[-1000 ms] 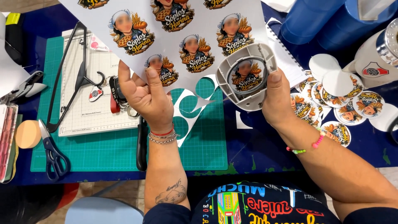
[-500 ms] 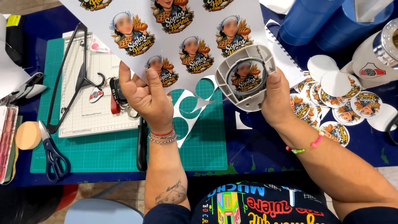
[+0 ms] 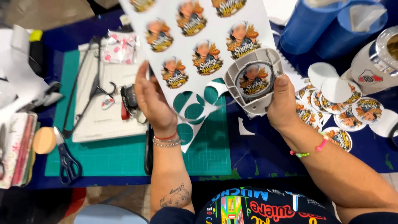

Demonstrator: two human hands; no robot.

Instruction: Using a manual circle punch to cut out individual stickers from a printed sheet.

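Left hand [image 3: 154, 99] pinches the light, floppy printed sheet [image 3: 199, 45] at its 7 o'clock edge, while right hand [image 3: 284, 103] grips the rigid grey circle punch [image 3: 253, 79] at 3 o'clock

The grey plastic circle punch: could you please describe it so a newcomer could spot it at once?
Start at the white printed sheet held above the green cutting mat. At its lower right edge, the right hand grips a grey plastic circle punch. Only it frames a picture in a round window.

Glossy paper sheet [image 3: 207, 41] — matt plastic punch [image 3: 253, 81]
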